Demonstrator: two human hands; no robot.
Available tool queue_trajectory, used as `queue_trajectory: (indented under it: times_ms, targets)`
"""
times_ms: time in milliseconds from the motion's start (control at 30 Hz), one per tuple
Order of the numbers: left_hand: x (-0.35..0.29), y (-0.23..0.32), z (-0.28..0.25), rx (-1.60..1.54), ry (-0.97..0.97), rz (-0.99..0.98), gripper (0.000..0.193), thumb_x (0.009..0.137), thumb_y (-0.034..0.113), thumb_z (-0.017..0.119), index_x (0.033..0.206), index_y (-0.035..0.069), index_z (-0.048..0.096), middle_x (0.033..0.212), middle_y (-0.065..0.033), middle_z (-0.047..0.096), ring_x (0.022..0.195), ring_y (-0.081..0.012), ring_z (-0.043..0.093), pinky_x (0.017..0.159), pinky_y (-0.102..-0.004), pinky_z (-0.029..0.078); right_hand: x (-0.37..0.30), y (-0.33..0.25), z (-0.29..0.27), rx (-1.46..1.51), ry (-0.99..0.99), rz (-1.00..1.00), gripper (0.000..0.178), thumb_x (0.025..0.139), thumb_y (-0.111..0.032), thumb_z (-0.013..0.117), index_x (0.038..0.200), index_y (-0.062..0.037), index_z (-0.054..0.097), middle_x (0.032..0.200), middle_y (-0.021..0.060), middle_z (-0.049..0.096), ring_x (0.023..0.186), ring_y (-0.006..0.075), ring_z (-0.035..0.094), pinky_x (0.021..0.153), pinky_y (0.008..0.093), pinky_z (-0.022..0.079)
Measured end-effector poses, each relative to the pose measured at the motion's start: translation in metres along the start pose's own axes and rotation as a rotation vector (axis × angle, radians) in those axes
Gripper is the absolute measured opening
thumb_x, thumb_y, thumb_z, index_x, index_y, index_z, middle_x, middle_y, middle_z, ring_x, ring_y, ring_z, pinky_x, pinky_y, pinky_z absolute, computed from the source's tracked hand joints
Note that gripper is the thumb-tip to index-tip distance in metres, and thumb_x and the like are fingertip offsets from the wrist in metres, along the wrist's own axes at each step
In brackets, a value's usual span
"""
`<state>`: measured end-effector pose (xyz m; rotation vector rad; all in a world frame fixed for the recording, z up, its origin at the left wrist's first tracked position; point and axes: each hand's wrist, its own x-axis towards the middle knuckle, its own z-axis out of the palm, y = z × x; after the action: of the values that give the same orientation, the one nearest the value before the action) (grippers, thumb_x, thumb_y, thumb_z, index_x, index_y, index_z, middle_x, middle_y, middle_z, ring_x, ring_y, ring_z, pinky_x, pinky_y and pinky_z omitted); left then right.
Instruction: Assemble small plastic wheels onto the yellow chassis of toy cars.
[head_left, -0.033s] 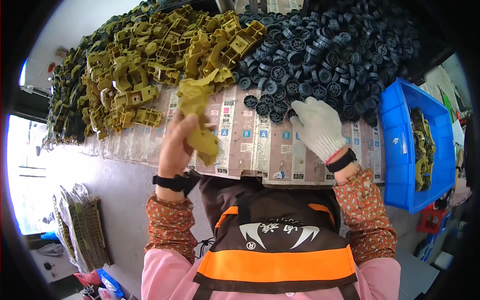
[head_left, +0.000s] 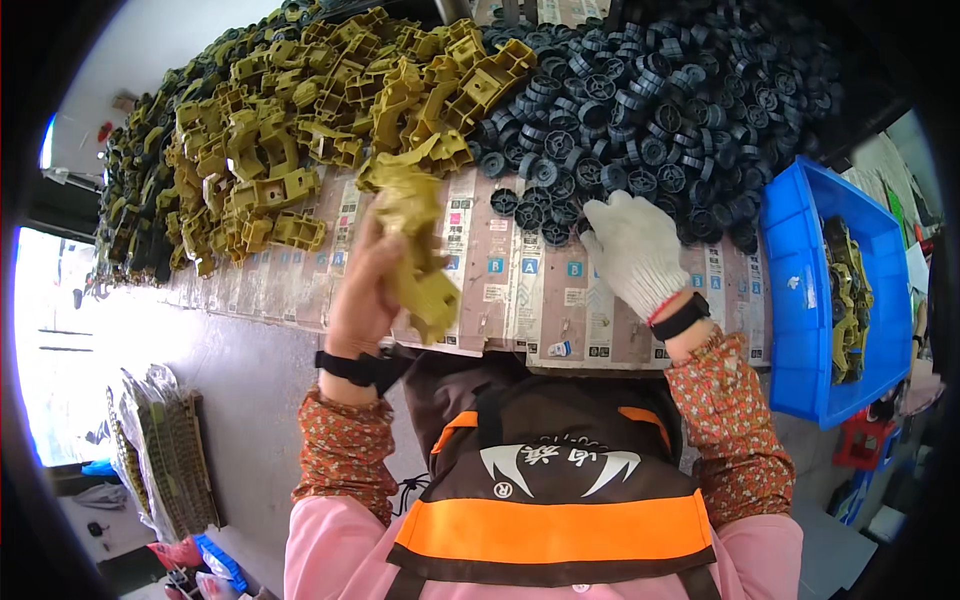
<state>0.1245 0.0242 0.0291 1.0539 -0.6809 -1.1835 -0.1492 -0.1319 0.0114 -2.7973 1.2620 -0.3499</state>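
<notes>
The heap of dark wheels point(head_left: 660, 120) lies on the desk point(head_left: 505, 325), whose top is covered with printed sheeting, and the other things are placed from that heap. The yellow plastic piece point(head_left: 418, 265) is to the left of the wheel heap and nearer the person's body than most of it, in the grasp of the left hand point(head_left: 365, 295). That bare hand has its fingers closed around the left side of the piece, so the piece sits on the hand's inner side, between the two hands and well apart from the right one. The piece is long and slightly blurred, with one end toward the person; whether its far end touches the yellow parts behind it cannot be told.

The right hand point(head_left: 637, 250), in a white knitted glove, is at the near edge of the wheel heap, back upward, with bent fingers among the nearest wheels. Whether it grips a wheel cannot be told, since the glove hides the fingertips.

Directly left of the wheel heap, beyond the left hand, rises a pile of yellow parts point(head_left: 290, 130). To the right of the wheel heap stands a blue crate point(head_left: 800, 345) with yellow-and-dark pieces point(head_left: 850, 310) inside.
</notes>
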Motion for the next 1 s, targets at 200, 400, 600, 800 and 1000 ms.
queue_trajectory:
  times_ms: [200,400,600,800,1000]
  targets:
    - [-0.018,-0.049,0.044,-0.614,-0.217,-0.346,0.069,0.102,0.038,0.064,0.16,0.017,0.033,0.14,-0.02,0.057,0.13,-0.0404,0.059,0.099,-0.0667,0.056,0.003,-0.012,0.003,-0.154,-0.042,-0.006,0.014,0.087,-0.018,0.076,0.095,-0.0081,0.071,0.1,0.0137,0.067,0.093,0.0324,0.071,0.077,0.0441,0.061]
    - [-0.028,-0.077,0.055,-0.415,-0.115,-0.414,0.057,0.107,0.036,0.061,0.155,0.016,0.038,0.137,-0.0186,0.058,0.123,-0.0365,0.065,0.091,-0.0583,0.063,-0.031,-0.016,0.018,-0.122,-0.005,-0.132,0.01,0.087,-0.01,0.066,0.096,-0.0079,0.068,0.093,0.0105,0.067,0.089,0.0295,0.071,0.072,0.041,0.06]
    - [-0.039,-0.075,0.069,-0.395,-0.106,-0.487,0.054,0.108,0.036,0.061,0.152,0.014,0.039,0.133,-0.0179,0.06,0.118,-0.0343,0.068,0.087,-0.0528,0.066,-0.058,-0.015,-0.001,0.873,-0.02,0.172,0.029,0.096,-0.009,0.063,0.124,-0.0076,0.068,0.107,0.0161,0.074,0.095,0.0341,0.073,0.079,0.0387,0.056]
    - [-0.045,-0.082,0.081,-0.273,-0.119,-0.489,0.052,0.109,0.031,0.061,0.152,0.016,0.036,0.127,-0.0111,0.058,0.109,-0.028,0.069,0.08,-0.0479,0.068,-0.075,-0.038,-0.001,1.024,-0.042,0.367,0.033,0.096,-0.014,0.064,0.128,-0.0085,0.068,0.098,0.0157,0.075,0.082,0.0285,0.074,0.076,0.0383,0.057]
    - [-0.047,-0.099,0.08,-0.045,-0.142,-0.372,0.055,0.108,0.027,0.065,0.152,0.012,0.036,0.13,-0.007,0.058,0.113,-0.0183,0.063,0.093,-0.039,0.06,-0.083,-0.036,0.002,0.991,-0.038,0.336,0.037,0.096,-0.012,0.065,0.132,-0.0052,0.067,0.103,0.0181,0.077,0.085,0.0286,0.076,0.078,0.039,0.058]
